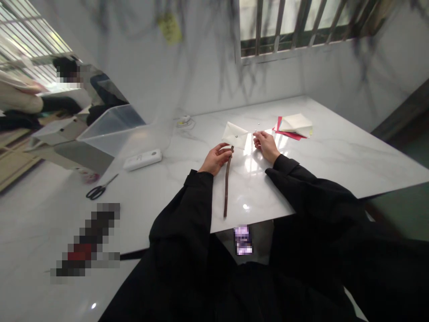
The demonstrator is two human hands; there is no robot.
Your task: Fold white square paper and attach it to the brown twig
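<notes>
My left hand [217,159] is closed around the upper end of a thin brown stick [226,192], which slants down toward the table's front edge. At the stick's top, just beyond my fingers, is a cream folded paper square [231,133] with creases and a small round silvery dot near its middle. To the right of the paper, apart from it, my right hand [265,145] has its fingers curled together. Whether anything sits between those fingertips is too small to see. Tiny silvery beads [258,123] lie on the table just beyond my right hand.
A stack of cream and red paper sheets [295,126] lies right of my hands. At left are a white device [142,160], black-handled scissors [97,192] and a clear plastic box [110,129]. A phone [242,239] is below the table edge. Another person [97,85] is at far left.
</notes>
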